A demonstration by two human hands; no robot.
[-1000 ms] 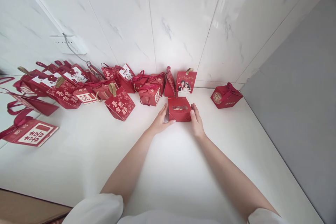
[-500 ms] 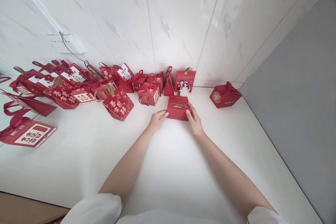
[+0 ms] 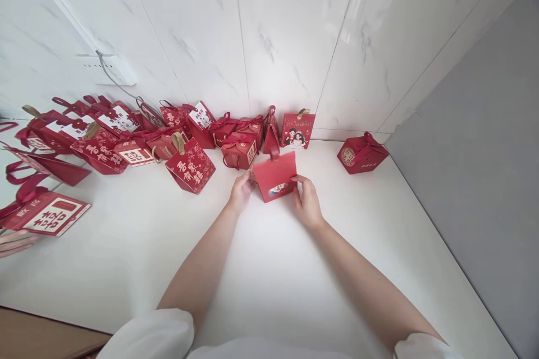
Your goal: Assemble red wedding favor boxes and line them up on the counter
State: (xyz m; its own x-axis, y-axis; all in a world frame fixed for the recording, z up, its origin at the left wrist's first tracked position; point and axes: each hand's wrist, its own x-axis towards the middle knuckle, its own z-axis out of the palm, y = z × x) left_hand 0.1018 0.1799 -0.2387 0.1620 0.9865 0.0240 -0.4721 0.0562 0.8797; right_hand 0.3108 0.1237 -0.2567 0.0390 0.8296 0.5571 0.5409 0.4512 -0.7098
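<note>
A small red gift box point(image 3: 275, 176) with a little window is lifted off the white table point(image 3: 269, 269) and tipped toward me. My left hand point(image 3: 241, 190) pinches its left edge and my right hand point(image 3: 306, 201) grips its right lower corner. Both hands are closed on the box. Just behind it stand a red box with a cartoon couple point(image 3: 297, 130) and a narrow red pouch point(image 3: 271, 130).
A long row of red gift boxes and bags with ribbons point(image 3: 126, 137) lines the tiled wall at the left. One ribboned red box point(image 3: 361, 153) sits alone at the right. A wall socket with a cable point(image 3: 110, 71) is above. Fingers point(image 3: 14, 241) show at the left edge.
The red box lay flat on the table between my hands; both hands closed on it, lifted it and tilted its windowed face toward me.
</note>
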